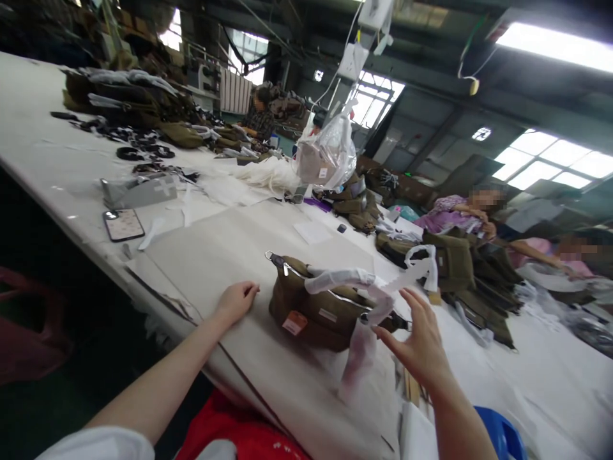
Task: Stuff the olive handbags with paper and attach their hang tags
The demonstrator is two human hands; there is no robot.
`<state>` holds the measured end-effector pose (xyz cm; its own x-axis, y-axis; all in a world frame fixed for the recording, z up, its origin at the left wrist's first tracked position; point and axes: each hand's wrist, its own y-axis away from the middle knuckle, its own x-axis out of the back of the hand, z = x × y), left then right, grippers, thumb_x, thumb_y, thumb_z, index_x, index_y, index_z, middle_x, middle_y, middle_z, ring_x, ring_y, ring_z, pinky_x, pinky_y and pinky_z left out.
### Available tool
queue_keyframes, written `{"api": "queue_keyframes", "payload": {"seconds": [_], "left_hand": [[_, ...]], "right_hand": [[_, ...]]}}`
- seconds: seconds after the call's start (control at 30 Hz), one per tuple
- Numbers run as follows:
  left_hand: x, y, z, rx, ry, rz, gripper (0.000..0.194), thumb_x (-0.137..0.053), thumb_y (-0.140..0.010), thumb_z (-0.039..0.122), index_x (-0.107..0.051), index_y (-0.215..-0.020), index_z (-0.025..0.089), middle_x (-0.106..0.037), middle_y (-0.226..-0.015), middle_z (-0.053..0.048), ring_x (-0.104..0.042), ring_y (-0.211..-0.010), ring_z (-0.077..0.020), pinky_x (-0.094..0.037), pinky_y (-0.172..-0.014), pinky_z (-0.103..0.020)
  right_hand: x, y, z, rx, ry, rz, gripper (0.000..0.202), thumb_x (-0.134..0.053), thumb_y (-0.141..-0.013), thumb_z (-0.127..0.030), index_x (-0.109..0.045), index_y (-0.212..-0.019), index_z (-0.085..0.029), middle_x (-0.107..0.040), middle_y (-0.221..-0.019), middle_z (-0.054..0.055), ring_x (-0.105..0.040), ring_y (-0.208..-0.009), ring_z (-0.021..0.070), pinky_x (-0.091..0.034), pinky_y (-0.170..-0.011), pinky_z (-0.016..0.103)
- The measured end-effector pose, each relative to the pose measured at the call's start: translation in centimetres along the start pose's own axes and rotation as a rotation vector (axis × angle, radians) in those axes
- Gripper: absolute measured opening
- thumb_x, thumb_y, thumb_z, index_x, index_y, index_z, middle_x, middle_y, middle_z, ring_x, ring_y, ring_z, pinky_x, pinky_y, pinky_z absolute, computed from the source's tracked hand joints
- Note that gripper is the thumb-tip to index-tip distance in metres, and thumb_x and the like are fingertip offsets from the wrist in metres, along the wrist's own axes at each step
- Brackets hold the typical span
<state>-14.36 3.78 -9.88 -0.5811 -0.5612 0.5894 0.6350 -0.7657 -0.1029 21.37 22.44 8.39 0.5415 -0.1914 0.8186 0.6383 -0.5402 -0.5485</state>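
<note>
A dark olive handbag stands on the pale table in front of me, its handle wrapped in white paper. It has a silver zipper, a small metal plate and an orange tag on its front. My left hand rests on the table just left of the bag, apart from it, fingers curled in with nothing showing in them. At the bag's right end is my right hand, thumb and fingers spread. Its thumb is close to the wrapped handle; whether they touch I cannot tell.
A phone lies near the table's left edge, by a grey tool-like piece. Piles of olive bags lie at right and far left. A clear plastic bag hangs beyond the handbag. Co-workers sit across at right. A blue stool is lower right.
</note>
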Motion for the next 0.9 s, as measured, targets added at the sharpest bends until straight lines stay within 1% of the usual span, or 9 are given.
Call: {"api": "queue_keyframes", "payload": {"seconds": [0.07, 0.13, 0.23, 0.43, 0.5, 0.57, 0.67, 0.8, 0.9], "left_hand": [[0.0, 0.0, -0.1, -0.004, -0.016, -0.004, 0.043, -0.041, -0.094, 0.048, -0.074, -0.090, 0.021, -0.075, -0.092, -0.008, -0.066, -0.087, -0.0242, -0.043, -0.075, -0.031], [0.1, 0.1, -0.1, -0.007, -0.026, -0.005, 0.042, -0.040, -0.094, 0.047, -0.074, -0.090, 0.021, -0.075, -0.092, -0.007, -0.066, -0.088, -0.0235, -0.044, -0.075, -0.030], [0.2, 0.2, 0.1, -0.007, -0.033, -0.006, 0.040, -0.041, -0.094, 0.045, -0.073, -0.089, 0.021, -0.075, -0.092, -0.007, -0.066, -0.087, -0.0221, -0.044, -0.075, -0.029], [0.5, 0.5, 0.8, 0.013, -0.033, -0.011, 0.035, -0.046, -0.093, 0.043, -0.074, -0.087, 0.022, -0.074, -0.087, -0.008, -0.065, -0.083, -0.0213, -0.043, -0.074, -0.028], [0.6, 0.6, 1.0, 0.014, -0.031, -0.013, 0.034, -0.047, -0.092, 0.043, -0.073, -0.085, 0.021, -0.073, -0.085, -0.008, -0.064, -0.081, -0.0210, -0.042, -0.072, -0.028], [0.6, 0.6, 1.1, 0.007, -0.030, -0.014, 0.034, -0.048, -0.092, 0.042, -0.072, -0.083, 0.021, -0.073, -0.084, -0.008, -0.063, -0.078, -0.0203, -0.040, -0.070, -0.027], [0.6, 0.6, 1.1, -0.002, -0.035, -0.010, 0.035, -0.047, -0.093, 0.041, -0.071, -0.080, 0.020, -0.072, -0.083, -0.007, -0.061, -0.076, -0.0193, -0.038, -0.068, -0.027], [0.6, 0.6, 0.9, -0.004, -0.057, -0.014, 0.036, -0.044, -0.095, 0.040, -0.070, -0.081, 0.020, -0.072, -0.084, -0.008, -0.062, -0.076, -0.0191, -0.036, -0.067, -0.027], [0.7, 0.7, 0.9, -0.011, -0.077, -0.027, 0.034, -0.045, -0.094, 0.038, -0.071, -0.084, 0.019, -0.073, -0.088, -0.008, -0.063, -0.080, -0.0196, -0.037, -0.070, -0.026]], "right_hand": [[-0.8, -1.1, 1.1, -0.036, -0.058, -0.189, 0.079, -0.069, -0.074, -0.059, -0.047, -0.137, -0.016, -0.051, -0.139, 0.019, -0.048, -0.129, 0.0355, -0.040, -0.106, 0.054], [-1.7, -2.0, 1.6, -0.087, -0.156, -0.368, 0.068, -0.067, -0.076, -0.055, -0.054, -0.131, -0.016, -0.060, -0.130, 0.016, -0.056, -0.120, 0.0342, -0.045, -0.101, 0.051], [-2.7, -3.3, 1.0, -0.118, -0.271, -0.530, 0.055, -0.062, -0.080, -0.050, -0.061, -0.124, -0.016, -0.069, -0.116, 0.012, -0.063, -0.106, 0.0309, -0.050, -0.093, 0.044], [-2.5, -5.5, -2.2, -0.068, -0.207, -0.609, 0.034, -0.063, -0.077, -0.038, -0.072, -0.104, -0.018, -0.073, -0.101, 0.008, -0.066, -0.092, 0.0268, -0.049, -0.084, 0.037], [-2.4, -5.9, -3.0, -0.039, -0.212, -0.600, 0.037, -0.064, -0.075, -0.033, -0.072, -0.108, -0.019, -0.073, -0.100, 0.008, -0.066, -0.089, 0.0258, -0.049, -0.081, 0.035], [-2.5, -6.0, -3.7, -0.021, -0.203, -0.565, 0.046, -0.065, -0.072, -0.030, -0.069, -0.116, -0.019, -0.071, -0.103, 0.009, -0.065, -0.088, 0.0254, -0.049, -0.079, 0.034], [-2.7, -5.7, -4.5, 0.002, -0.137, -0.568, 0.046, -0.065, -0.075, -0.034, -0.068, -0.119, -0.020, -0.067, -0.098, 0.007, -0.064, -0.083, 0.0228, -0.048, -0.075, 0.032], [-3.3, -4.8, -4.7, 0.037, -0.084, -0.568, 0.035, -0.058, -0.083, -0.036, -0.069, -0.114, -0.024, -0.064, -0.087, 0.004, -0.061, -0.077, 0.0193, -0.045, -0.074, 0.030], [-3.8, -4.6, -3.7, -0.026, -0.174, -0.538, 0.028, -0.054, -0.085, -0.034, -0.072, -0.103, -0.023, -0.068, -0.089, 0.005, -0.063, -0.082, 0.0204, -0.044, -0.077, 0.029]]}}
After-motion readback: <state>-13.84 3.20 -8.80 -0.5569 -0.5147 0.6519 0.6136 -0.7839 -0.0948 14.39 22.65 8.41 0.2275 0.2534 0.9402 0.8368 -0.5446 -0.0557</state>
